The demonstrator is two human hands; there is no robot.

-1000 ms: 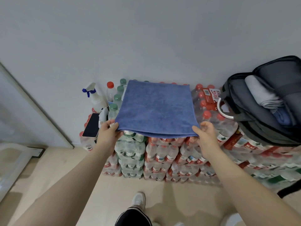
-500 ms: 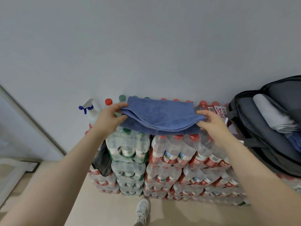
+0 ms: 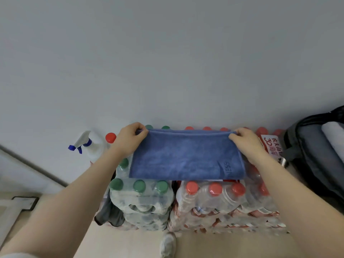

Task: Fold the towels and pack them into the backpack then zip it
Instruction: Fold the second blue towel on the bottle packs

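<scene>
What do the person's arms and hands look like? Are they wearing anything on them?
Both arms are bare from wrist to well past the elbow. The left hand and right hand wear no gloves, and no rings, watch or bracelets show. A bit of pale sleeve peeks in at the bottom left corner. The fingers are bare too.

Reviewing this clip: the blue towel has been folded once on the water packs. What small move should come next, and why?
Probably let go of the far corners and fold the blue towel across, side to side. The left hand and right hand pinch its far edge, where the layers meet, so this fold looks done, yet it lies wide compared with the rolled towel in the open backpack.
</scene>
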